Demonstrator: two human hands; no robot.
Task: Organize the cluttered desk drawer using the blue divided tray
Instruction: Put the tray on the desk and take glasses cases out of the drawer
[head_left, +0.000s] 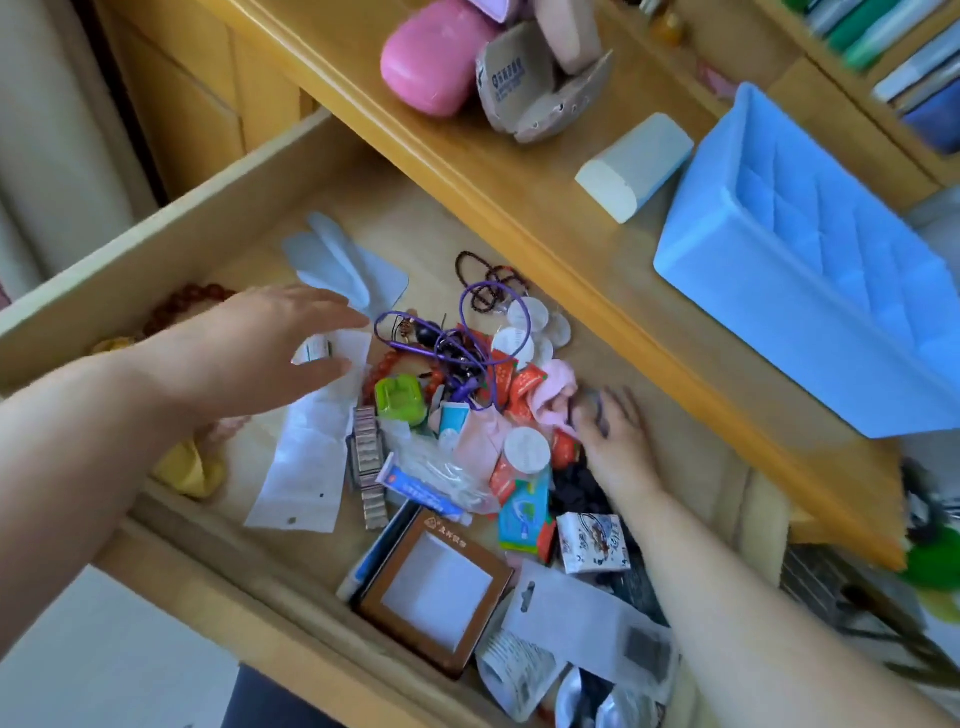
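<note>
Blue divided tray (810, 270) on desk, both hands in drawer (171, 239), left hand (260, 348) spread, right hand (613, 436) grip unclear

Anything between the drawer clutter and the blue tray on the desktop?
Only the desk's front edge, which overhangs the open drawer; items must be lifted up over it. The blue divided tray sits open-topped on the desktop, compartments bare, nothing visible covering it.

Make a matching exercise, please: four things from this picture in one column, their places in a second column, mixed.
1. blue divided tray
2. purple cord
3. brown window box
4. pink case

a. in the drawer, near its front edge
b. on the desk top, far left
c. on the desk top, right
d. in the drawer's middle pile

Pairs: 1-c, 2-d, 3-a, 4-b
</note>
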